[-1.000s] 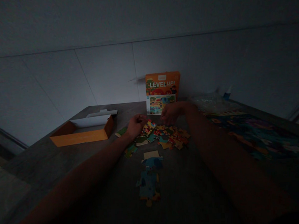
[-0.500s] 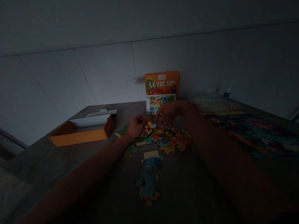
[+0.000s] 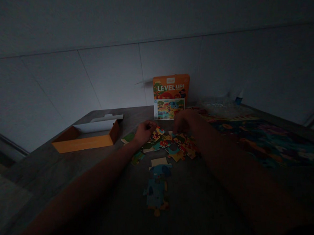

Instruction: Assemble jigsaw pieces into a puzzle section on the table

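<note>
A heap of loose jigsaw puzzle pieces lies in the middle of the dark table. At its left back edge rests my left hand, fingers curled together; whatever they pinch is hidden. A bright yellow and red puzzle piece sits right beside those fingertips. Over the back right of the heap is my right hand, its fingers pointing down and mostly hidden in shadow. Closer to me, several joined pieces form a blue elephant, with a pale blank piece at their top.
An orange puzzle box stands upright at the back, a picture card leaning on it. To the left is an open orange box tray. On the right lie a dark colourful puzzle sheet, clear plastic wrapping and a small blue-and-white item.
My right hand has shifted to the right, away from my left hand, and its fingers now reach downward. The picture card shows more. My left hand has barely moved.
</note>
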